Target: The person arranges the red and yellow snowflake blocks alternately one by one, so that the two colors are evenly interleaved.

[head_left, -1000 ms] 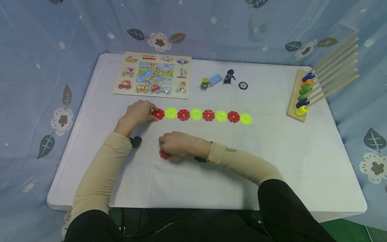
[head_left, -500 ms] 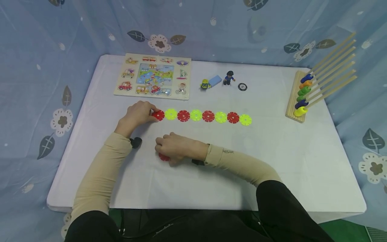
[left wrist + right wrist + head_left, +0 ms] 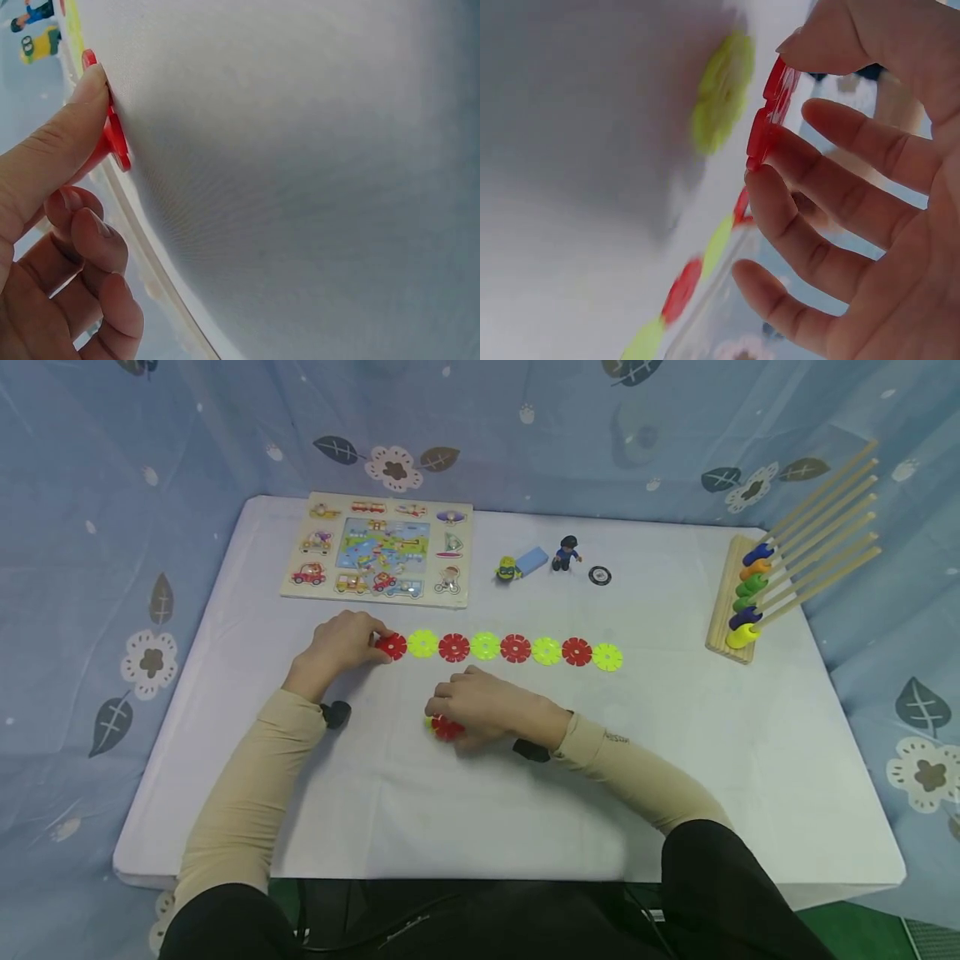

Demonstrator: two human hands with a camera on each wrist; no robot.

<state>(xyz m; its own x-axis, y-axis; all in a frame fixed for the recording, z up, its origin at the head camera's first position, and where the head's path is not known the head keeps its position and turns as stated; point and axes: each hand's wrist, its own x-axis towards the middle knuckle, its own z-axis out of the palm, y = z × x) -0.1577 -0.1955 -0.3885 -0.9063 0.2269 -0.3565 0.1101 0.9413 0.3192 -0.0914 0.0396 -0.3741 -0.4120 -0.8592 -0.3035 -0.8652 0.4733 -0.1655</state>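
Observation:
A straight row of notched plastic discs, alternating red and yellow-green [image 3: 547, 651], lies on the white table. At the row's left end my left hand [image 3: 339, 647] pinches the red end disc [image 3: 393, 646], thumb [image 3: 91, 84] on its edge and the other fingers curled below. Nearer to me, below the row, my right hand [image 3: 491, 706] holds another red disc [image 3: 772, 112] by its edges between thumb and fingertips. Beyond that disc in the right wrist view is a blurred yellow-green disc [image 3: 724, 94]; in the head view only its edge shows past the red one.
A wooden picture puzzle board [image 3: 378, 550] lies at the back left. Behind the row are a small yellow figure [image 3: 507, 568], a blue block [image 3: 532, 561], a dark-haired toy figure [image 3: 566, 553] and a black ring [image 3: 600, 576]. A wooden peg stand [image 3: 731, 602] with coloured beads is at the right.
My right hand has moved right and slightly toward the row, carrying the red disc. A yellow-green edge now shows beside that disc. My left hand has stayed at the row's end.

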